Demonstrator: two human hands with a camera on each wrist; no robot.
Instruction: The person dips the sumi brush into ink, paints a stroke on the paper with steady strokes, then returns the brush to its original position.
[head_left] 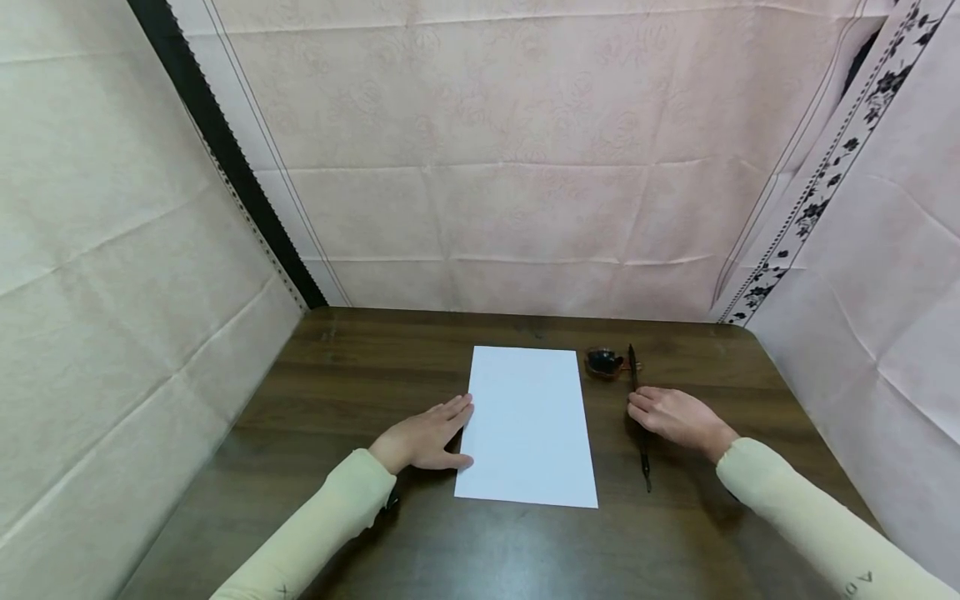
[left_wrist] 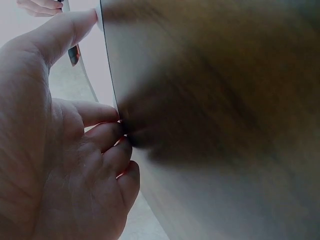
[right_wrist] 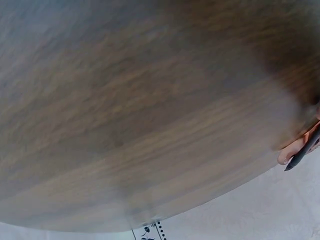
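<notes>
A blank white sheet of paper (head_left: 528, 429) lies on the brown wooden table. My left hand (head_left: 431, 435) rests at its left edge, thumb and fingertips on the paper's border. From the left wrist view, the palm of that hand (left_wrist: 75, 145) shows, with the fingers against the edge. Right of the paper, my right hand (head_left: 681, 417) grips a slim dark brush (head_left: 645, 458) at its middle; its fingertips are partly hidden. The brush's pointed end (right_wrist: 299, 157) lies across the handle of a small brown-rimmed dish (head_left: 603, 362) with something black in it.
The wooden table (head_left: 375, 358) is walled by a pale cloth at the back (head_left: 487, 167), left (head_left: 112, 292) and right (head_left: 885, 333). A floral border strip (head_left: 817, 200) runs down the right back corner, a black strip (head_left: 247, 175) down the left.
</notes>
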